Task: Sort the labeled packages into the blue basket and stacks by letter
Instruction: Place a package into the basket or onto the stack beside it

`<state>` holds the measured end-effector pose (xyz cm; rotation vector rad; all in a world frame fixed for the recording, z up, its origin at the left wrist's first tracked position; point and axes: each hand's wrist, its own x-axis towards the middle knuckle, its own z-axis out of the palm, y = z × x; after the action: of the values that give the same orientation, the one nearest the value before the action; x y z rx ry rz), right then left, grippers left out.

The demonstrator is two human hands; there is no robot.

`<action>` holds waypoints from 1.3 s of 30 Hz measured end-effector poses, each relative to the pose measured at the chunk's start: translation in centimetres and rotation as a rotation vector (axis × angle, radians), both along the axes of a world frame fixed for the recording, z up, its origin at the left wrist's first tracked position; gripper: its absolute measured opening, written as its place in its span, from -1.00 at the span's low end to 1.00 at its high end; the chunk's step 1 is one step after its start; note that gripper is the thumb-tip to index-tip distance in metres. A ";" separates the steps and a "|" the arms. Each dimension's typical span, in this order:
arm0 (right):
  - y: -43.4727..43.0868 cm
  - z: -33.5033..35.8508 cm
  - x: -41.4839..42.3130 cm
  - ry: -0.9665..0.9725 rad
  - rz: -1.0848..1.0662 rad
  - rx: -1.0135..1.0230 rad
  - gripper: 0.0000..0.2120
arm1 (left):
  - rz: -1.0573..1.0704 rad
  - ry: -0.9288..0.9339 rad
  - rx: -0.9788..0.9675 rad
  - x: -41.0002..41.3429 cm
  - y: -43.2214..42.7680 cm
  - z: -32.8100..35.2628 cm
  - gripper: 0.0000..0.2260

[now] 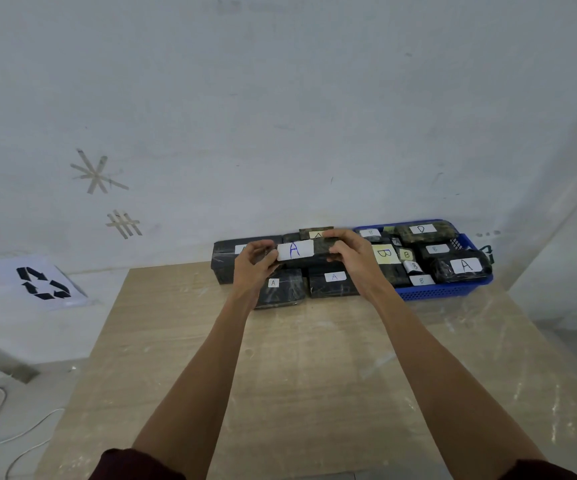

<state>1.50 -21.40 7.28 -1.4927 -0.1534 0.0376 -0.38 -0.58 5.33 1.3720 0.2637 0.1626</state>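
Package labelled A [295,251] is held clear of the surface [297,358] by both hands. The left hand [254,261] curls round its left end and the right hand [349,251] curls round its right end. It hangs above the A-labelled stacks [333,280] at the far edge of the surface, just left of the blue basket [446,291].

The basket holds several B-labelled packages [385,253], one D-labelled package [422,232] and one basket package marked A [463,268].

Step in hand, as judged: placement of the held package on the A group. The next move calls for lowering it flat, label upward, onto a stack that sits level, then releasing both ends together. The basket package marked A likely needs transfer afterwards.
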 end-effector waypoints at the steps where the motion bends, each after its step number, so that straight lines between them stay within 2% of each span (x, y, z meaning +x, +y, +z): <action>1: -0.5 -0.3 0.1 -0.005 -0.004 -0.016 -0.71 | -0.003 -0.007 -0.008 0.0 -0.1 0.1 -0.80; 5: -1.9 -0.6 0.5 -0.001 -0.018 -0.061 -0.69 | -0.009 -0.004 -0.036 -0.3 -1.3 0.7 -0.70; 7: -3.0 -1.0 0.7 -0.007 -0.010 -0.154 -0.70 | -0.022 0.007 -0.065 -0.2 -2.0 0.6 -0.69; 10: -5.3 -1.9 1.1 -0.136 0.044 -0.472 -0.70 | -0.043 0.032 -0.018 0.1 -3.4 0.3 -0.68; 14: -7.9 -2.3 2.3 -0.256 0.139 -0.755 -0.55 | -0.049 0.054 0.007 1.2 -6.0 -0.3 -0.70; 18: -10.2 -3.1 4.8 -0.400 0.123 -1.212 -0.49 | -0.098 0.080 0.004 3.9 -8.7 -1.5 -0.74; 22: -12.0 -3.9 7.1 -0.490 0.137 -1.501 -0.45 | -0.160 0.110 -0.008 7.2 -11.4 -2.8 -0.73; 28: -15.9 -4.2 10.3 -0.429 0.124 -1.607 -0.43 | -0.259 0.148 -0.061 11.6 -15.7 -4.5 -0.67; 30: -17.2 -4.1 11.3 -0.406 0.139 -1.602 -0.40 | -0.282 0.155 -0.042 12.6 -17.2 -4.7 -0.67; 35: -22.3 -4.4 16.1 -0.336 0.157 -1.549 -0.49 | -0.314 0.172 -0.033 16.9 -21.4 -6.0 -0.70; 37: -24.5 -4.5 18.1 -0.308 0.160 -1.533 -0.50 | -0.285 0.203 0.030 18.4 -22.9 -7.0 -0.75; 39: -26.9 -4.8 20.1 -0.290 0.151 -1.532 -0.50 | -0.223 0.252 0.255 19.9 -23.8 -8.4 -0.83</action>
<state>21.57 -48.29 2.49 -3.0111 -0.5493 0.0659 19.48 -24.38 -3.05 1.6663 0.3049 -0.1693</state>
